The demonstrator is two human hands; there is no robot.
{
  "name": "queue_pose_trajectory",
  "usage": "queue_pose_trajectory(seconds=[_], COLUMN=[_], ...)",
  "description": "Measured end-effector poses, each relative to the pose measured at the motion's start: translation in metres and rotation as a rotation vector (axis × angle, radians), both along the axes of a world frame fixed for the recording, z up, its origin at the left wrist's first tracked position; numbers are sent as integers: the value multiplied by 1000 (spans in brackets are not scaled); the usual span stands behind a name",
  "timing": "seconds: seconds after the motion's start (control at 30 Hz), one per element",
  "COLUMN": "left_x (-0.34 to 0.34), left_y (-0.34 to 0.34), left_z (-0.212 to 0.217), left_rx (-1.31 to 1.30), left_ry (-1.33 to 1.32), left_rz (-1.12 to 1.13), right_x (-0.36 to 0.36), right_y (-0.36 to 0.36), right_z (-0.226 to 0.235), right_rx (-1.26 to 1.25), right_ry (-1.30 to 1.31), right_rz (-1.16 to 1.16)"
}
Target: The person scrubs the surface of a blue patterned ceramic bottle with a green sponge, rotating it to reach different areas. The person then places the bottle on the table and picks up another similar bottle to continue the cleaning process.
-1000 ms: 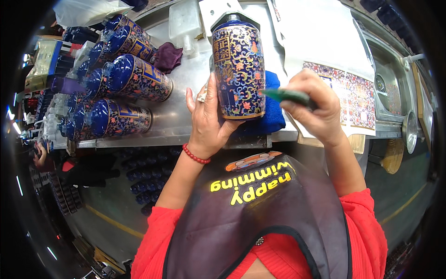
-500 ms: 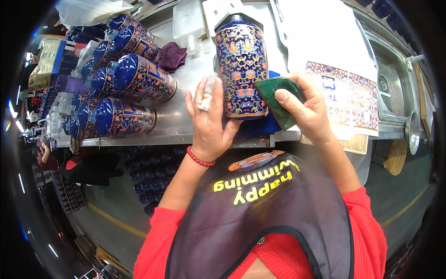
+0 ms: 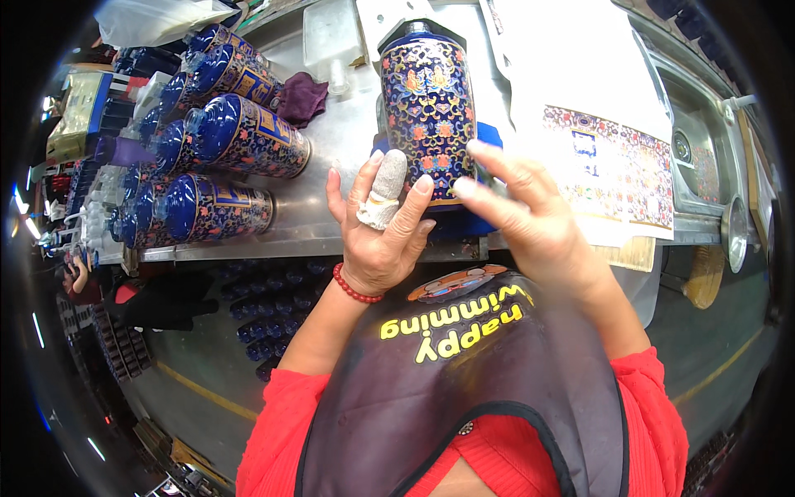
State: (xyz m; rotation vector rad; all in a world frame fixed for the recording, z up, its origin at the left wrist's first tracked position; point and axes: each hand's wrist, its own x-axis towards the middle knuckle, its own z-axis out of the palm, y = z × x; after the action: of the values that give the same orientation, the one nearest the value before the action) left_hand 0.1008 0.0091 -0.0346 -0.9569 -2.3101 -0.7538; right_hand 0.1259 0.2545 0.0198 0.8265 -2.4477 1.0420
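A dark blue bottle (image 3: pixel 428 116) with a floral pattern lies in front of me, its neck pointing away, over a blue support or cloth (image 3: pixel 489 137). My left hand (image 3: pixel 383 228) is at its near left corner, fingers stretched and apart; one finger wears a greyish-white wrap (image 3: pixel 385 186). By the near right edge is my right hand (image 3: pixel 534 215), slightly blurred, fingers spread. A dark green sliver shows behind the right fingers; I cannot tell whether they touch it. Whether either hand touches the bottle is also unclear.
Several similar blue bottles (image 3: pixel 257 137) lie at the left beside a purple cloth (image 3: pixel 302 98). White sheets with a printed floral pattern (image 3: pixel 613 166) are at the right, next to a metal sink (image 3: pixel 704 157). A clear plastic tray (image 3: pixel 330 35) lies at the back of the metal table.
The green flat scraper has left my right hand's pinch, and those fingers have spread and moved left to the bottle's near edge. My left fingers have shifted toward the bottle's near end.
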Motion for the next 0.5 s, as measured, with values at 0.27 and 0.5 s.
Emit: queue_pose_trajectory(seconds=[0.27,0.5], left_x=[-1,-5], left_y=[0,-1], left_z=[2,4], left_rx=[0,1], left_ry=[-6,1], left_rz=[-4,-41], right_x=[8,5], right_y=[-4,-2], right_z=[-12,-13], right_rx=[185,168], right_ry=[75,92], right_rz=[-32,-11])
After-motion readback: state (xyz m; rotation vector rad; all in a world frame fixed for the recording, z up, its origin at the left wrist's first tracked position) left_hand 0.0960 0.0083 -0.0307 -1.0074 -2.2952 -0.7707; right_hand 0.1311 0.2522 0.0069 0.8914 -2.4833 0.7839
